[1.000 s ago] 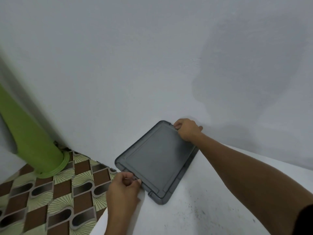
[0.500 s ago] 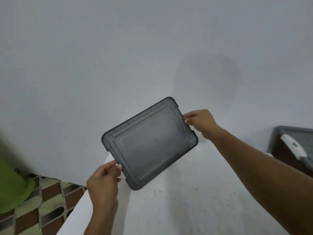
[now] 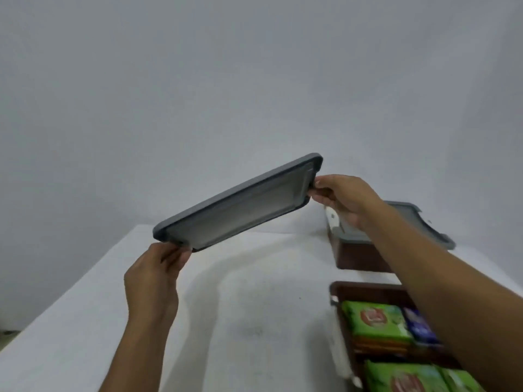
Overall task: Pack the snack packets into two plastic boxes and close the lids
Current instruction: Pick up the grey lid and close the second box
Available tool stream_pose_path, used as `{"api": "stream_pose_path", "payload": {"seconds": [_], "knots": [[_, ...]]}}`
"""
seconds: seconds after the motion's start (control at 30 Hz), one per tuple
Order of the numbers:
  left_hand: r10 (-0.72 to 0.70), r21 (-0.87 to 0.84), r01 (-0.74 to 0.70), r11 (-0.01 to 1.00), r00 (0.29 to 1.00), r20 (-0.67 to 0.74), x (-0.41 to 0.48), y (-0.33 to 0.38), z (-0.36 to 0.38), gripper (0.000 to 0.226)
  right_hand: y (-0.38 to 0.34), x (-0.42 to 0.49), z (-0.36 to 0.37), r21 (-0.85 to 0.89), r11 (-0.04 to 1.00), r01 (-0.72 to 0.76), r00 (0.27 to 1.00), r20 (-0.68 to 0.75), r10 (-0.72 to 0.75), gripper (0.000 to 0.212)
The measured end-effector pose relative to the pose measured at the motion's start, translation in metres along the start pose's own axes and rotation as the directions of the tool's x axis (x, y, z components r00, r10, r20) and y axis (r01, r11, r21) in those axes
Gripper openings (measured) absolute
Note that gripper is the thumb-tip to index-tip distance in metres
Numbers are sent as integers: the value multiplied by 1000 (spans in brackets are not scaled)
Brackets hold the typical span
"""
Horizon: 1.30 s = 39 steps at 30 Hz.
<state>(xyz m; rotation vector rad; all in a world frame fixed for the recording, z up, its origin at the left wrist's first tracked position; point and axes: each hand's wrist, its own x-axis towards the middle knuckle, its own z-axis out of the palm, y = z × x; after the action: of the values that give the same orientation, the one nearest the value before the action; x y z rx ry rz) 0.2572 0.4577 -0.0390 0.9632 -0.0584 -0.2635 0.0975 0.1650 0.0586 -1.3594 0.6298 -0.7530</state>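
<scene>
A grey plastic lid (image 3: 240,205) hangs tilted in the air above the white table, its underside facing me. My left hand (image 3: 154,278) grips its lower left end and my right hand (image 3: 343,200) grips its upper right end. At the lower right stands an open brown box (image 3: 365,291) holding green snack packets (image 3: 373,321) and a blue packet (image 3: 418,326). Behind it a second brown box (image 3: 359,258) has a grey lid (image 3: 413,222) on it, partly hidden by my right forearm.
The white table (image 3: 240,306) runs from the wall toward me; its left edge (image 3: 73,287) slants down to the lower left. A plain grey wall (image 3: 226,80) fills the upper half of the view.
Both hands lifted the grey lid off the table's far left corner and carried it up and to the right, tilting it. The view swung right, bringing the two boxes into sight.
</scene>
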Motion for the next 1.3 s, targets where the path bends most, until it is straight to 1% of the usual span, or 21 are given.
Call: {"api": "stream_pose_path", "payload": {"seconds": [0.03, 0.1, 0.17, 0.23, 0.3, 0.43, 0.5, 0.6, 0.73, 0.83, 0.9, 0.93, 0.97, 1.0, 1.07, 1.1, 1.17, 1.23, 1.3], "knots": [[-29, -46, 30, 998, 1000, 10, -20, -6, 7, 12, -4, -14, -24, 45, 999, -18, 1000, 3, 18, 15], [-64, -54, 66, 996, 997, 48, -56, -20, 22, 6, -7, -42, -70, 106, 994, -37, 999, -9, 38, 13], [-83, 24, 81, 996, 991, 104, -88, -35, 35, 5, -3, -70, -116, 82, 996, -41, 998, -49, 45, 9], [-105, 143, 81, 986, 979, 172, -113, -47, 46, 1, 3, -95, -159, 25, 998, -58, 996, -73, 60, 5], [-135, 266, 72, 961, 964, 227, -134, -58, 56, 10, 10, -121, -198, -11, 994, -105, 992, -75, 103, 14], [-179, 412, 49, 910, 942, 283, -163, -73, 69, 16, 35, -161, -257, -47, 987, -154, 981, -123, 147, 23], [-165, 477, -2, 879, 937, 308, -173, -80, 74, 16, 46, -174, -276, -63, 987, -151, 979, -146, 140, 23], [-145, 558, -90, 825, 920, 363, -184, -90, 80, 17, 56, -190, -295, -132, 981, -141, 979, -167, 119, 23], [-135, 669, -198, 717, 901, 412, -195, -107, 87, 19, 66, -201, -311, -232, 964, -130, 973, -215, 79, 22], [-91, 740, -288, 608, 900, 426, -197, -118, 89, 18, 77, -209, -313, -337, 933, -130, 975, -213, 59, 20], [-61, 791, -358, 497, 894, 444, -197, -123, 88, 20, 83, -214, -311, -334, 934, -126, 975, -215, 54, 20], [-57, 802, -370, 468, 893, 446, -196, -125, 86, 22, 86, -217, -310, -314, 941, -123, 974, -220, 54, 19], [-65, 802, -356, 480, 897, 437, -195, -128, 83, 23, 91, -219, -309, -286, 950, -125, 971, -233, 58, 20], [-86, 793, -308, 526, 908, 410, -194, -130, 80, 24, 96, -220, -310, -260, 956, -136, 966, -250, 70, 23], [-183, 756, -119, 643, 935, 303, -192, -134, 73, 31, 106, -221, -312, -192, 961, -200, 949, -282, 141, 34], [-253, 735, -5, 678, 937, 240, -191, -137, 69, 34, 111, -222, -312, -138, 957, -254, 937, -282, 208, 38], [-390, 686, 177, 706, 905, 168, -191, -141, 62, 36, 116, -223, -311, -7, 932, -362, 909, -227, 351, 40], [-464, 628, 269, 730, 870, 168, -194, -143, 59, 36, 116, -226, -311, 72, 909, -411, 894, -164, 418, 37], [-479, 588, 301, 751, 861, 170, -197, -143, 59, 34, 117, -227, -316, 156, 890, -428, 888, -110, 446, 39]]}}
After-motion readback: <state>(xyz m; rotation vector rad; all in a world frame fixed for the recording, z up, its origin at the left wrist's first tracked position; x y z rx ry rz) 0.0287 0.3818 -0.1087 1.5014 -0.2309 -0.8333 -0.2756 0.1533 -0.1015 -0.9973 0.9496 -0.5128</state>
